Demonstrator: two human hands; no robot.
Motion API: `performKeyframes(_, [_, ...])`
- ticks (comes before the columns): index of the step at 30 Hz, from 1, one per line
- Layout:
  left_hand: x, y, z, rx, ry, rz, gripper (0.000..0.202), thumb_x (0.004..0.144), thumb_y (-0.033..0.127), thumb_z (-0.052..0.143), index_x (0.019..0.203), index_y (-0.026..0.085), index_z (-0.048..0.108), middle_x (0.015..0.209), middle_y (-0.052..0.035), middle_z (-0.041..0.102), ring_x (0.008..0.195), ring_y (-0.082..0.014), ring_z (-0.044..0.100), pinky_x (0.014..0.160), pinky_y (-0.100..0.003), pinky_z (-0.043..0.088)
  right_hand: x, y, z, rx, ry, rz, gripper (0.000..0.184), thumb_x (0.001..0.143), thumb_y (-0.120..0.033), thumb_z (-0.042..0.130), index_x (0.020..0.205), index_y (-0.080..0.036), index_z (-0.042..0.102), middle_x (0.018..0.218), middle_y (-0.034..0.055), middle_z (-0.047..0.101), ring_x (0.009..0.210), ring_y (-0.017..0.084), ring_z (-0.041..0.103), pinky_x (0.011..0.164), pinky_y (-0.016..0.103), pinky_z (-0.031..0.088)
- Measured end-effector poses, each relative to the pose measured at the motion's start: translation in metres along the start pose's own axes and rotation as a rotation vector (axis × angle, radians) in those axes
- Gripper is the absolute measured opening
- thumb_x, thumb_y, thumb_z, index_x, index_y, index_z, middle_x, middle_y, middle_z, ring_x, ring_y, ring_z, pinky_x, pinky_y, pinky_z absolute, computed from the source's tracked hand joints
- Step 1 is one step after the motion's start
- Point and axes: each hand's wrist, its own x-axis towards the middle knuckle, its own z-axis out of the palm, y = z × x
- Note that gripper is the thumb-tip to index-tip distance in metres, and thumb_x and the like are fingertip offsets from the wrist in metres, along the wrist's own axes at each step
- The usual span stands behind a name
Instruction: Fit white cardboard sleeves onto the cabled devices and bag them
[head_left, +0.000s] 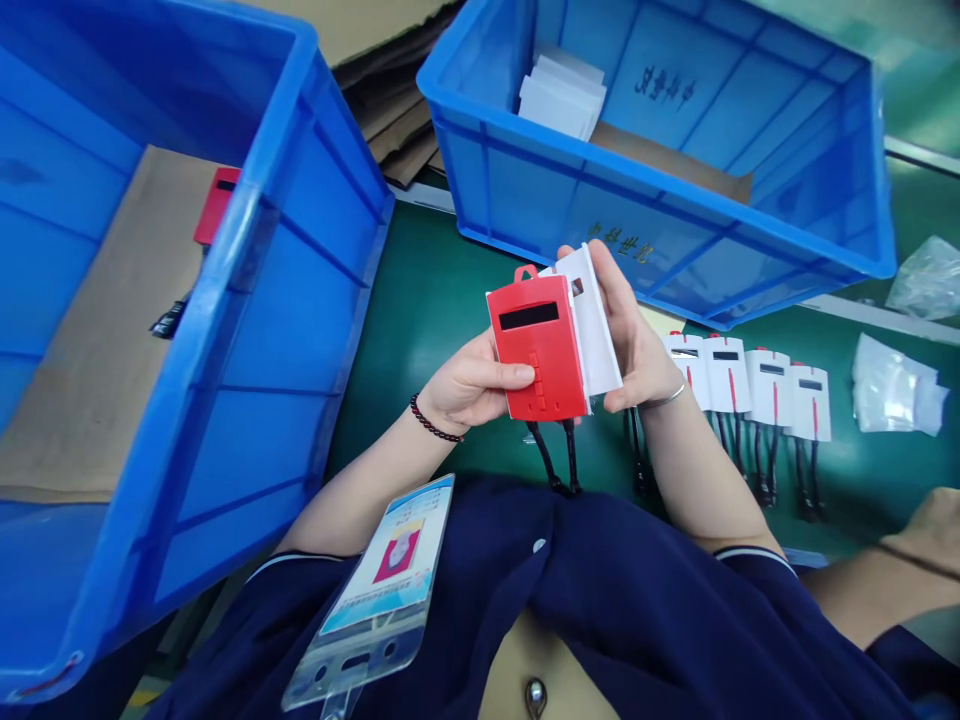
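A red device with a dark display window [551, 370] is gripped in my left hand [480, 378], thumb pressed on its front. Two black cables [555, 460] hang from its lower edge. My right hand [637, 345] pinches a white folded card sleeve [596, 330] with a small cut-out, standing at an angle against the device's right side. How far the sleeve reaches behind the device is hidden. Right of my wrist, several similar devices in white sleeves [769, 385] lie in a row on the green table [409, 300], black cables toward me.
A blue bin [315, 200] on the left holds a red device [215, 205] on brown cardboard [112, 320]. Behind my hands, another blue bin [510, 180] contains stacked white cards [562, 98]. Clear plastic bags [896, 385] lie at right, near another person's arm [892, 575].
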Motion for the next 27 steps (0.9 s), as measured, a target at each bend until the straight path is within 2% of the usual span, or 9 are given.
performKeyframes(3, [-0.001,-0.001,0.002,-0.009,0.023,-0.024,0.042,0.071,0.02,0.082,0.111,0.019,0.069,0.109,-0.0111,0.075,0.109,-0.0412,0.069,0.099,-0.068,0.052,0.002,-0.001,-0.003,0.001,-0.019,-0.086,0.119,0.071,-0.078,0.066,0.158,-0.027,0.003,0.156,0.0187,0.035,0.14,0.033,0.046,0.099,0.055,0.05])
performKeyframes(5, [-0.001,-0.002,0.003,-0.015,0.094,-0.037,0.041,0.074,0.015,0.078,0.113,0.018,0.067,0.112,-0.0105,0.074,0.112,-0.039,0.068,0.102,-0.066,0.051,0.0,-0.003,-0.013,0.078,0.026,-0.159,0.121,0.07,-0.089,0.053,0.157,-0.026,-0.002,0.159,0.0205,0.026,0.145,0.037,0.038,0.105,0.061,0.045])
performKeyframes(7, [0.002,-0.004,0.003,-0.038,0.166,-0.042,0.041,0.077,0.011,0.073,0.116,0.018,0.066,0.12,-0.0093,0.072,0.116,-0.0372,0.067,0.104,-0.065,0.049,-0.003,-0.009,-0.026,0.075,0.066,-0.212,0.118,0.071,-0.092,0.046,0.157,-0.026,0.0,0.161,0.0194,0.019,0.149,0.039,0.031,0.111,0.063,0.039])
performKeyframes(10, [0.01,-0.009,0.004,-0.116,0.2,-0.053,0.033,0.089,0.032,0.067,0.118,0.017,0.066,0.122,-0.0097,0.071,0.121,-0.0365,0.064,0.106,-0.058,0.049,-0.007,-0.026,-0.037,-0.215,0.022,-0.261,0.115,0.072,-0.079,0.063,0.159,-0.026,0.01,0.156,0.0174,0.025,0.148,0.041,0.027,0.118,0.063,0.031])
performKeyframes(12, [0.015,-0.012,0.005,-0.165,0.198,-0.053,0.046,0.095,0.054,0.053,0.118,0.017,0.066,0.12,-0.0103,0.072,0.127,-0.0358,0.06,0.107,-0.053,0.049,-0.008,-0.038,-0.034,-0.433,-0.063,-0.277,0.113,0.074,-0.068,0.07,0.16,-0.023,0.013,0.153,0.0188,0.031,0.146,0.044,0.029,0.118,0.065,0.027])
performKeyframes(14, [0.018,-0.014,0.007,-0.193,0.191,-0.062,0.059,0.097,0.066,0.04,0.121,0.017,0.065,0.122,-0.0094,0.071,0.133,-0.0341,0.055,0.108,-0.049,0.049,-0.007,-0.047,-0.026,-0.549,-0.154,-0.284,0.11,0.078,-0.063,0.069,0.16,-0.019,0.012,0.153,0.0216,0.034,0.144,0.046,0.032,0.116,0.069,0.024])
performKeyframes(17, [0.02,-0.013,0.008,-0.211,0.182,-0.091,0.063,0.097,0.068,0.034,0.126,0.019,0.062,0.124,-0.0081,0.07,0.134,-0.0316,0.054,0.108,-0.045,0.049,-0.003,-0.05,-0.017,-0.6,-0.262,-0.281,0.109,0.079,-0.062,0.069,0.16,-0.015,0.011,0.155,0.0239,0.036,0.143,0.045,0.035,0.115,0.071,0.021])
performKeyframes(20, [0.02,-0.013,0.004,-0.212,0.174,-0.12,0.062,0.097,0.068,0.035,0.129,0.021,0.06,0.124,-0.0078,0.07,0.132,-0.0305,0.056,0.105,-0.043,0.05,0.001,-0.046,-0.015,-0.587,-0.328,-0.274,0.111,0.078,-0.061,0.07,0.16,-0.016,0.011,0.158,0.0224,0.035,0.144,0.044,0.033,0.117,0.071,0.019])
performKeyframes(27, [0.022,-0.013,-0.001,-0.214,0.17,-0.126,0.066,0.097,0.07,0.031,0.129,0.02,0.06,0.122,-0.0089,0.071,0.129,-0.0303,0.059,0.1,-0.043,0.053,0.004,-0.041,-0.017,-0.555,-0.326,-0.257,0.113,0.076,-0.064,0.073,0.16,-0.018,0.014,0.158,0.0209,0.037,0.144,0.043,0.035,0.116,0.07,0.024])
